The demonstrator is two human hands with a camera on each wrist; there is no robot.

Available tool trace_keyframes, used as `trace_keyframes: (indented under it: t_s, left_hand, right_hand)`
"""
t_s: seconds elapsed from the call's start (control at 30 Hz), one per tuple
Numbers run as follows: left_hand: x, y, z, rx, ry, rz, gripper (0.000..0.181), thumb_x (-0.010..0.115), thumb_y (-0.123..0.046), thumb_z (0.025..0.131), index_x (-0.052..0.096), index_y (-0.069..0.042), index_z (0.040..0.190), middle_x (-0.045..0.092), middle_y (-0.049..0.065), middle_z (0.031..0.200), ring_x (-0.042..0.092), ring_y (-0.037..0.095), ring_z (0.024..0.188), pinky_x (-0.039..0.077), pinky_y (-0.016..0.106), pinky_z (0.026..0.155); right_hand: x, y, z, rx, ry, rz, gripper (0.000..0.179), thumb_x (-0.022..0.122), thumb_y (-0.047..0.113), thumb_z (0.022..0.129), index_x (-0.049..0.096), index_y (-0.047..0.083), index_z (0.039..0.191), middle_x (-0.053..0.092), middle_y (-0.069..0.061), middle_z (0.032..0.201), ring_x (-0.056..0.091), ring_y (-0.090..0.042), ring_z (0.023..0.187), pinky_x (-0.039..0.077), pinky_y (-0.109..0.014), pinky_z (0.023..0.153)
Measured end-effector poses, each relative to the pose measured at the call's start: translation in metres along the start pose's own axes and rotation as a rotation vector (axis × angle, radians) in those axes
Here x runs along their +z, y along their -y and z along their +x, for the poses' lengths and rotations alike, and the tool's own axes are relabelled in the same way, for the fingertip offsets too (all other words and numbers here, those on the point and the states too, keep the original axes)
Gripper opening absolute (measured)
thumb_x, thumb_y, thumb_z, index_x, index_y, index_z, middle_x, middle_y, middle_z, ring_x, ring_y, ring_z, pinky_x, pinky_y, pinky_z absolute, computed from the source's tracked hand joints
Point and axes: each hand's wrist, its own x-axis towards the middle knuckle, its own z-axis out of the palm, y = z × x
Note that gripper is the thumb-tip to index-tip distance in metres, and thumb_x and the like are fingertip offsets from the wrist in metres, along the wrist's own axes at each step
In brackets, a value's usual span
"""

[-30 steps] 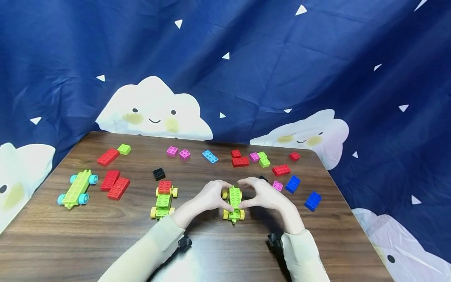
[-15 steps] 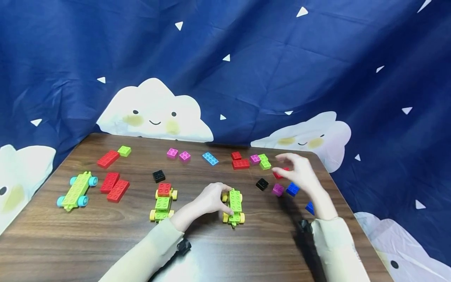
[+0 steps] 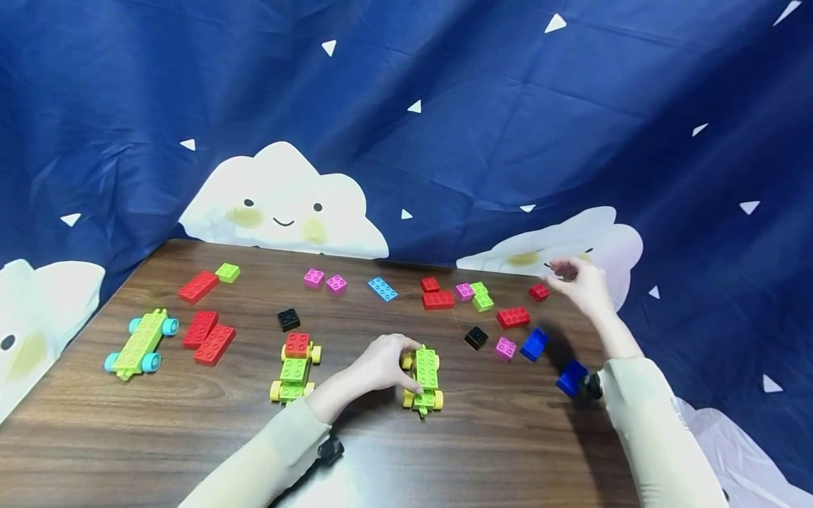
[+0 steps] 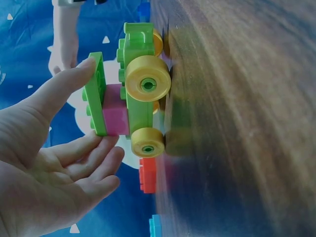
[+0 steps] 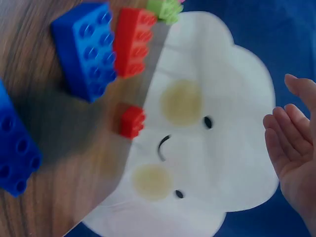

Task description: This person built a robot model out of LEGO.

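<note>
My left hand [image 3: 380, 363] pinches the raised green plate [image 4: 96, 98] of a toy car built from bricks, thumb at one end and fingertips at the other. In the left wrist view a pink brick [image 4: 116, 109] sits between that plate and the green car base [image 4: 140, 111] with yellow wheels [image 4: 148, 79]. The car stands on the table. My right hand [image 3: 587, 288] is in the air over the far right of the table, near a small red brick [image 3: 538, 292]. Its fingers are relaxed and hold nothing, as the right wrist view shows.
Left of my hand stands another yellow-wheeled green car [image 3: 295, 367] with a red brick on it. A blue-wheeled base [image 3: 142, 343] lies far left. Blue bricks [image 3: 534, 345], a red brick [image 3: 512, 317] and a black brick [image 3: 476, 338] lie on the right. Behind hangs a blue curtain [image 3: 406, 85].
My right hand has let go of the car and moved right and away, past the red and blue bricks. My left hand stays at the car.
</note>
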Motion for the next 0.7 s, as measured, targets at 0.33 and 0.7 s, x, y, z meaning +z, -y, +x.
trace_keyframes:
  t_s: [0.33,0.7]
  left_hand:
    - [0.000,0.001,0.001,0.001,-0.011,0.004,0.071,0.093,-0.027,0.060,0.066,-0.002,0.121,0.068,0.013,0.117,0.062,0.028,0.112,0.048,0.043,0.098]
    - [0.000,0.001,0.001,-0.027,0.006,0.002,0.071,0.093,-0.026,0.060,0.066,-0.003,0.121,0.067,0.012,0.119,0.061,0.029,0.113,0.047,0.045,0.099]
  right_hand:
    - [0.012,-0.042,0.017,0.088,-0.019,-0.012,0.037,0.076,0.018,0.084,0.067,-0.007,0.109,0.069,-0.028,0.102,0.049,0.013,0.072,0.038,-0.005,0.069]
    - [0.034,-0.072,0.015,0.257,0.076,0.005,0.045,0.072,0.032,0.089,0.064,-0.005,0.112,0.068,-0.025,0.108,0.056,-0.004,0.082,0.043,-0.016,0.074]
